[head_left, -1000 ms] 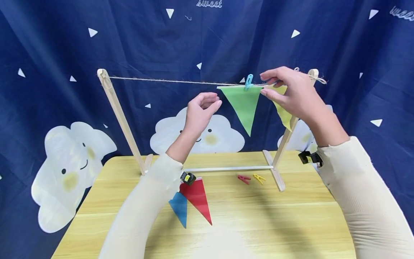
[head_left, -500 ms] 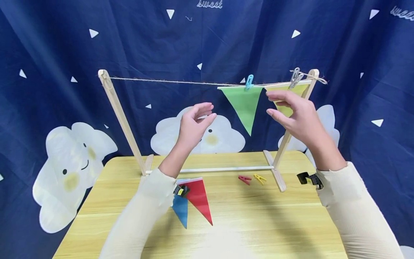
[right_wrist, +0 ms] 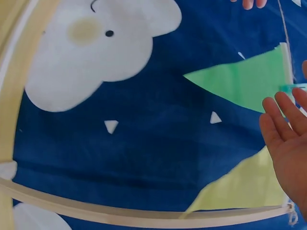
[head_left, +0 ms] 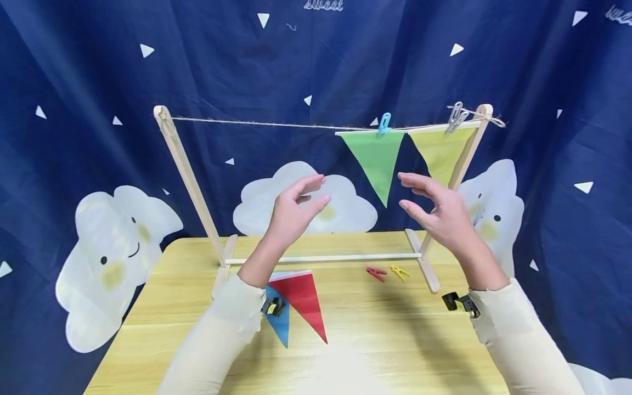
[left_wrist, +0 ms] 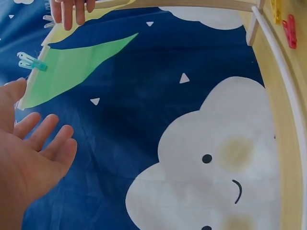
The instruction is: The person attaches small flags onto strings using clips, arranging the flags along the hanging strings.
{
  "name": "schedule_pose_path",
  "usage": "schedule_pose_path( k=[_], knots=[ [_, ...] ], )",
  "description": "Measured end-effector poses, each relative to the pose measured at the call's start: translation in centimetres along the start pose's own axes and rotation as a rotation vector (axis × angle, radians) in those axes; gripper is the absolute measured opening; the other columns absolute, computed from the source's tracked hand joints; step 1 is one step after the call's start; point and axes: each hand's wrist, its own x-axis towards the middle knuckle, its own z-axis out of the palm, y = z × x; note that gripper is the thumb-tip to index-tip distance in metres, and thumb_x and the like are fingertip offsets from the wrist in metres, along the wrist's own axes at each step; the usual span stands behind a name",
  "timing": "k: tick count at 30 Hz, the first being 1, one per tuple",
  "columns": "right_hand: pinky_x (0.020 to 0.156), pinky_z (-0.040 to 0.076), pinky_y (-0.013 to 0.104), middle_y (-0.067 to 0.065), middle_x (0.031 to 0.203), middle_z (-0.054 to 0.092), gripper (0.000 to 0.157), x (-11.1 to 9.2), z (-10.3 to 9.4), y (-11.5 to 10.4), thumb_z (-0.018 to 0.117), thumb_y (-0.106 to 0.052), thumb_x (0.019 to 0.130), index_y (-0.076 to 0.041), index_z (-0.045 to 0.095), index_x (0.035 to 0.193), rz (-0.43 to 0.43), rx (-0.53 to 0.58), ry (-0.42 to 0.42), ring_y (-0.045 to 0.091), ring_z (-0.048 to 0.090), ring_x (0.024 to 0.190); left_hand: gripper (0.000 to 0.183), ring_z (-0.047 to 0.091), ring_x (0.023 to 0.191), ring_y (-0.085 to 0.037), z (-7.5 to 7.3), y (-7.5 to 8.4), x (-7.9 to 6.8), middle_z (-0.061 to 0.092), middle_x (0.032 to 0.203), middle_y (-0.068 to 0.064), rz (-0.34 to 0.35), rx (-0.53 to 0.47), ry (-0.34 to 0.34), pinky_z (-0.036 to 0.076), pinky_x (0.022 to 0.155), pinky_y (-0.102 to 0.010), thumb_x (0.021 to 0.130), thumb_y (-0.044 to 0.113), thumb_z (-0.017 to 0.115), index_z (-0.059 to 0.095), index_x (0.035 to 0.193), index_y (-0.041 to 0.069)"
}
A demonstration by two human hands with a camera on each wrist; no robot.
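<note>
A green pennant [head_left: 377, 159] hangs from the string [head_left: 266, 124] by a light blue clothespin [head_left: 384, 124]. Right of it a yellow pennant [head_left: 441, 151] hangs by a grey clothespin [head_left: 456, 118] near the right post. My left hand [head_left: 296, 211] hovers below the string, left of the green pennant, fingers loosely bent and holding nothing. In front of the yellow pennant's lower part is my right hand [head_left: 439, 211], also holding nothing, thumb and fingers apart. Both palms face each other. In the left wrist view the left hand [left_wrist: 38, 153] shows spread fingers.
A red pennant [head_left: 302, 302] overlaps a blue pennant [head_left: 282, 328] on the wooden table [head_left: 395, 340], partly behind the left wrist. A red clothespin [head_left: 377, 273] and a yellow clothespin [head_left: 399, 272] lie near the stand's white crossbar [head_left: 345, 257]. Wooden posts [head_left: 190, 181] carry the string.
Both hands have moved down away from the string, the right one also uncovering the yellow pennant and the grey clothespin. The pennants hang as before.
</note>
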Motion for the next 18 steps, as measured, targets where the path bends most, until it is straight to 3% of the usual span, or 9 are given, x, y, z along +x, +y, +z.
schedule_pose_path(
  k=[8,18],
  knots=[
    [0.108,0.040,0.010,0.010,0.140,0.065,0.055,-2.3,2.6,0.8,0.075,-0.001,0.092,-0.011,0.060,0.144,0.063,0.044,-0.022,0.012,0.062,0.126,0.055,0.056,0.137,-0.018,0.0,-1.5,-1.5,0.063,0.145,0.000,0.017,0.147,-0.049,0.046,0.113,-0.047,0.094,0.029,0.076,0.059,0.145,0.018],
    [0.106,0.039,0.008,0.011,0.141,0.065,0.053,-5.7,5.3,3.0,0.075,-0.003,0.093,-0.010,0.060,0.143,0.149,0.074,-0.037,0.030,0.063,0.125,0.066,0.049,0.143,-0.021,-0.5,-3.5,-3.5,0.054,0.153,0.002,-0.068,0.275,-0.140,0.046,0.113,-0.053,0.091,0.036,0.078,0.052,0.151,0.024]
  ],
)
